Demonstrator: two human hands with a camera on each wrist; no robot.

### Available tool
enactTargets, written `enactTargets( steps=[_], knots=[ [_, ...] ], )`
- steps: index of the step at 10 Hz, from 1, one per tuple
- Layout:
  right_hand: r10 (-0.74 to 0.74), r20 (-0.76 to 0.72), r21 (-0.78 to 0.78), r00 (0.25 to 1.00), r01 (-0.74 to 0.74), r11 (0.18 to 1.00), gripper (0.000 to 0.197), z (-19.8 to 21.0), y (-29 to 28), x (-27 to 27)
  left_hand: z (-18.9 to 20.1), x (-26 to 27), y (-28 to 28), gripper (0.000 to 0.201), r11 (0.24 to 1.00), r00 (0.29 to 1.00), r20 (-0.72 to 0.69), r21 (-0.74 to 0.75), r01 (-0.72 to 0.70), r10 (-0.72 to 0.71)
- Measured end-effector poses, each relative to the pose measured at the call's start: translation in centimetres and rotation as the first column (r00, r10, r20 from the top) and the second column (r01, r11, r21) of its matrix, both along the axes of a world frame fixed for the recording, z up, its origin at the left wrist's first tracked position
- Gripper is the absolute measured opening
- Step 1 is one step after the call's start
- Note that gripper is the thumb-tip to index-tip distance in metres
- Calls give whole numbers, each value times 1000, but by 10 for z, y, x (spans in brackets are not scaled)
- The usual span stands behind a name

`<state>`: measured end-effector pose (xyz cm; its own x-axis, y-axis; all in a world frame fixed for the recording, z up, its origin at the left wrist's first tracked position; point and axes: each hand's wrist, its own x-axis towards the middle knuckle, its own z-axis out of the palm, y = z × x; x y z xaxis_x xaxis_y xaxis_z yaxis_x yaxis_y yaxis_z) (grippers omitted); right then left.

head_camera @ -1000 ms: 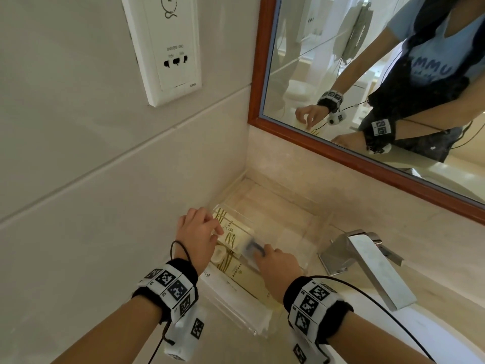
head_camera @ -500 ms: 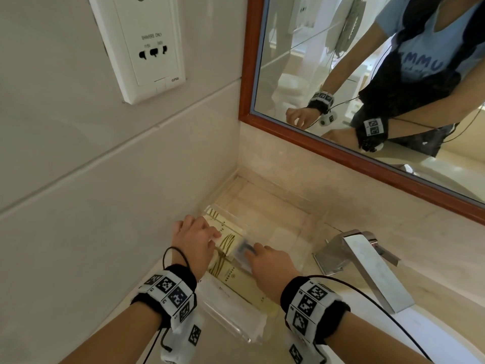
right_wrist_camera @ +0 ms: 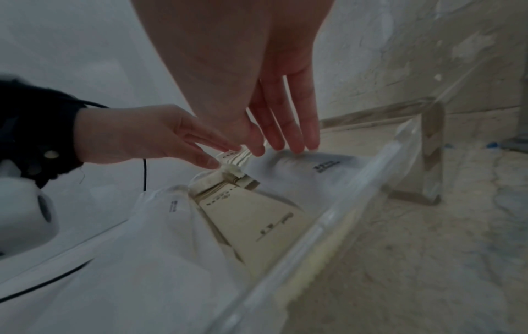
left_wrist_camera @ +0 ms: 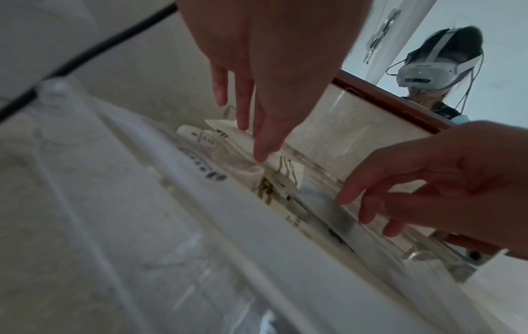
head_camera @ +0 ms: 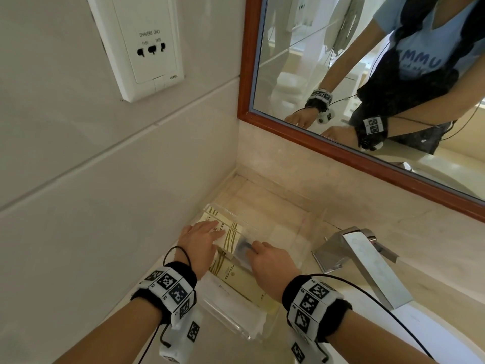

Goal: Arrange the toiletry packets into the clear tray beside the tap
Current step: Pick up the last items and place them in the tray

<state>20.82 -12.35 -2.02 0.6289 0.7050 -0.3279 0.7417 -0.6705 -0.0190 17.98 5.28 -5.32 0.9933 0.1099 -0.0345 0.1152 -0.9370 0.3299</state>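
Inside the clear tray [head_camera: 237, 327], left of the tap [head_camera: 367, 261], both hands lie flat with straight fingers, the left hand [head_camera: 200, 241] steadying cream packets [head_camera: 231, 233] so the right hand [head_camera: 273, 264] can press a white packet [right_wrist_camera: 308, 167] down.

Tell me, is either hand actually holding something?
Neither. The left hand presses straight fingers on a cream packet; the right hand presses a white packet.

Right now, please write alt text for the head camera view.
Both hands, left hand and right hand, press flat on toiletry packets inside a clear tray on a beige counter, left of a chrome tap, below a mirror.
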Motion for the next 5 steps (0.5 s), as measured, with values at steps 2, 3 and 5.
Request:
enactTargets(
  steps=[2, 3, 5],
  knots=[
    [2, 10, 49, 1000, -2, 999, 43, -1, 0, 0, 6, 9, 3, 39, 1000, 1000, 21, 14, -14, 14],
    [15, 6, 3, 1000, -15, 1000, 41, 0, 1, -1, 13, 10, 3, 34, 998, 998, 56, 44, -45, 42],
    [-23, 13, 4, 1000, 23, 1000, 34, 5, 7, 2, 14, 9, 5, 38, 996, 998, -1, 71, -57, 57]
  ],
)
